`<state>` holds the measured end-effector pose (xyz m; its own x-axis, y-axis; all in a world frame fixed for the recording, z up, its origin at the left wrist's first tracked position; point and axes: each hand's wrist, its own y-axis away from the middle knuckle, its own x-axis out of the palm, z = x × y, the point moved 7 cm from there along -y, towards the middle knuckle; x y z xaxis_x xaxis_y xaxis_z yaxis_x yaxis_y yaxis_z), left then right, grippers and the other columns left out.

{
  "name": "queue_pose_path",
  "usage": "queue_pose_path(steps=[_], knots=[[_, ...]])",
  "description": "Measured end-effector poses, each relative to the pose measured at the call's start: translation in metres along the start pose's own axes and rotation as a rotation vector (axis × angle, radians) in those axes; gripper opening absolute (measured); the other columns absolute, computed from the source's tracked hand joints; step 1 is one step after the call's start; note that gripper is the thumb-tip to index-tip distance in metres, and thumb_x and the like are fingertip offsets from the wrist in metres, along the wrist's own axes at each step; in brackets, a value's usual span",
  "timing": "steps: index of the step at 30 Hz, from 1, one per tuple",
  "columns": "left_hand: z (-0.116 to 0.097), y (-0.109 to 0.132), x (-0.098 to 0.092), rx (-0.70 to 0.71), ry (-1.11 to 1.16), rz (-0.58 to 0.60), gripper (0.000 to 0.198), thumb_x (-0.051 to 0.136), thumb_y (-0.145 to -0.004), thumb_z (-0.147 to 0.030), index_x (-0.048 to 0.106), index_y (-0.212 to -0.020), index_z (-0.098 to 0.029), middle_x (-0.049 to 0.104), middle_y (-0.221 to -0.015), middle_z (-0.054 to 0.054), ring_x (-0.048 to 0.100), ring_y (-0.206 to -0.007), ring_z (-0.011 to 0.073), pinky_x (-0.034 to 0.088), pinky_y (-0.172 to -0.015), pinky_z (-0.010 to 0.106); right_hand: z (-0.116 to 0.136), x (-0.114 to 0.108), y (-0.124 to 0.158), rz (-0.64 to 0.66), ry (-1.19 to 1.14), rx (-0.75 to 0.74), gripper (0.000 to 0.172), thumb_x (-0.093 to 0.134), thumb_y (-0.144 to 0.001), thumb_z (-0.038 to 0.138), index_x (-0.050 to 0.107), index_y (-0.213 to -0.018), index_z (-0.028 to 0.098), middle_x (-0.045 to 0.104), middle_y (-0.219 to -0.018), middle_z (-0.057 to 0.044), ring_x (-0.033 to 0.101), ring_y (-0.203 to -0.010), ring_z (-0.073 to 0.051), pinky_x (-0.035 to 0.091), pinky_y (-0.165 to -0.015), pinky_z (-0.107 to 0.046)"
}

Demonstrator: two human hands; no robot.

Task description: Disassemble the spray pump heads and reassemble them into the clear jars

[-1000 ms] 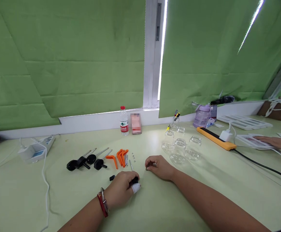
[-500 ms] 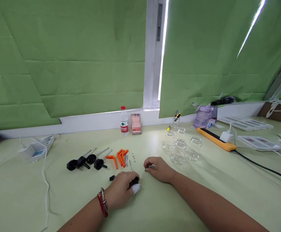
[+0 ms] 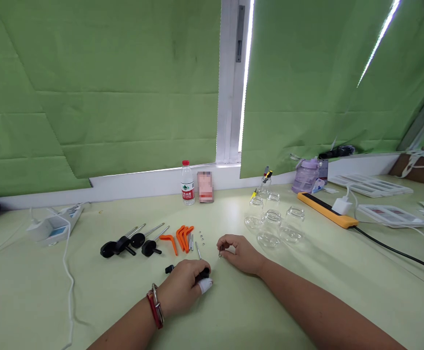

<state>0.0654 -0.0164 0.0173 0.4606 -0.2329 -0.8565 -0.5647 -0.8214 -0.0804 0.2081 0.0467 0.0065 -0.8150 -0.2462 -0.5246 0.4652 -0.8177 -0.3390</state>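
Observation:
My left hand (image 3: 182,287) is closed around a black crank part (image 3: 203,274), whose thin metal rod (image 3: 198,250) points away from me. White tape wraps one digit of that hand. Fingertips of my right hand (image 3: 244,255) pinch a small metal ring (image 3: 219,254) just above the table, to the right of the rod. Beyond the hands lie several tiny metal pieces (image 3: 201,237), short metal pins (image 3: 191,242) and orange L-shaped pieces (image 3: 184,238). Several similar black crank parts with rods (image 3: 149,248) rest farther left.
Several clear glass jars (image 3: 271,226) stand right of centre, with yellow-and-black tools at the rear ones. A water bottle (image 3: 187,184) and a phone (image 3: 205,187) are by the wall. Power strips lie left and right, the right one orange (image 3: 324,209); a white cable (image 3: 68,272) crosses the left side.
My right hand has lifted very slightly, and the small ring shows more plainly below its fingertips. My left hand and the crank part have stayed in place.

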Motion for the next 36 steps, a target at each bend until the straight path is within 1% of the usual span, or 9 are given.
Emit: queue_pose_path(steps=[4,7,9,12,16,19,23,28,36], knots=[[-0.001,0.0,0.0,-0.005,-0.001,0.001,0.007,0.048,-0.08,-0.025,0.051,-0.076,-0.02,0.053,-0.068,-0.003,0.043,-0.06,0.0112,0.03,-0.054,0.022,-0.004,-0.004,-0.001,-0.06,-0.012,0.003,0.022,0.051,-0.073,0.011,0.061,-0.091,0.018,0.064,-0.083,-0.003,0.057,-0.077,-0.014,0.047,-0.076,-0.028],[-0.001,0.0,-0.001,-0.011,-0.008,0.003,0.007,0.048,-0.08,-0.025,0.051,-0.075,-0.02,0.053,-0.068,-0.003,0.043,-0.061,0.0114,0.03,-0.055,0.022,-0.013,-0.006,-0.001,-0.082,0.072,0.034,0.027,0.048,-0.073,0.01,0.062,-0.095,0.017,0.062,-0.082,-0.003,0.056,-0.074,-0.014,0.048,-0.071,-0.028],[-0.001,-0.001,-0.001,-0.011,-0.017,0.002,0.007,0.048,-0.079,-0.025,0.051,-0.075,-0.02,0.053,-0.068,-0.003,0.043,-0.061,0.0114,0.03,-0.055,0.022,-0.018,-0.005,-0.001,-0.059,0.176,0.04,0.031,0.047,-0.073,0.009,0.064,-0.098,0.018,0.062,-0.084,-0.004,0.056,-0.074,-0.015,0.047,-0.07,-0.028],[-0.001,-0.001,-0.001,-0.011,-0.02,0.004,0.007,0.047,-0.08,-0.025,0.051,-0.075,-0.02,0.053,-0.068,-0.003,0.042,-0.06,0.0113,0.03,-0.055,0.022,-0.022,-0.001,-0.001,0.003,0.318,0.026,0.033,0.048,-0.075,0.011,0.066,-0.102,0.02,0.061,-0.086,-0.005,0.057,-0.076,-0.016,0.046,-0.073,-0.029],[-0.001,-0.001,-0.001,-0.011,-0.016,0.007,0.008,0.047,-0.08,-0.026,0.049,-0.074,-0.02,0.051,-0.066,-0.003,0.041,-0.06,0.0111,0.029,-0.054,0.021,-0.019,0.001,0.0,0.031,0.348,0.016,0.032,0.051,-0.078,0.015,0.066,-0.105,0.021,0.06,-0.092,-0.005,0.058,-0.078,-0.016,0.046,-0.074,-0.029],[-0.001,0.0,-0.001,-0.015,-0.015,0.009,0.009,0.047,-0.079,-0.025,0.048,-0.072,-0.02,0.049,-0.065,-0.003,0.041,-0.06,0.0111,0.029,-0.054,0.021,-0.01,0.004,0.002,0.044,0.314,-0.044,0.027,0.054,-0.077,0.016,0.068,-0.099,0.022,0.059,-0.098,-0.005,0.057,-0.085,-0.017,0.046,-0.078,-0.029],[0.0,-0.001,-0.001,-0.019,-0.012,0.004,0.008,0.047,-0.079,-0.025,0.048,-0.072,-0.02,0.049,-0.066,-0.004,0.04,-0.06,0.0109,0.029,-0.054,0.021,-0.002,0.009,0.003,0.067,0.291,-0.11,0.021,0.057,-0.076,0.015,0.07,-0.091,0.022,0.059,-0.096,-0.005,0.056,-0.089,-0.017,0.045,-0.081,-0.03],[0.001,-0.002,0.0,-0.011,-0.003,0.006,0.009,0.048,-0.08,-0.026,0.047,-0.072,-0.02,0.049,-0.066,-0.004,0.04,-0.06,0.0108,0.029,-0.054,0.021,-0.004,0.013,0.002,0.087,0.294,-0.124,0.014,0.061,-0.074,0.017,0.071,-0.082,0.023,0.059,-0.093,-0.004,0.055,-0.088,-0.017,0.045,-0.08,-0.031],[0.0,0.0,0.0,-0.024,-0.013,0.013,0.009,0.048,-0.08,-0.027,0.05,-0.074,-0.02,0.051,-0.067,-0.003,0.041,-0.06,0.0112,0.029,-0.054,0.021,-0.004,0.015,0.002,0.109,0.33,-0.13,0.013,0.06,-0.076,0.016,0.07,-0.078,0.023,0.06,-0.094,-0.003,0.055,-0.089,-0.017,0.045,-0.08,-0.031]])
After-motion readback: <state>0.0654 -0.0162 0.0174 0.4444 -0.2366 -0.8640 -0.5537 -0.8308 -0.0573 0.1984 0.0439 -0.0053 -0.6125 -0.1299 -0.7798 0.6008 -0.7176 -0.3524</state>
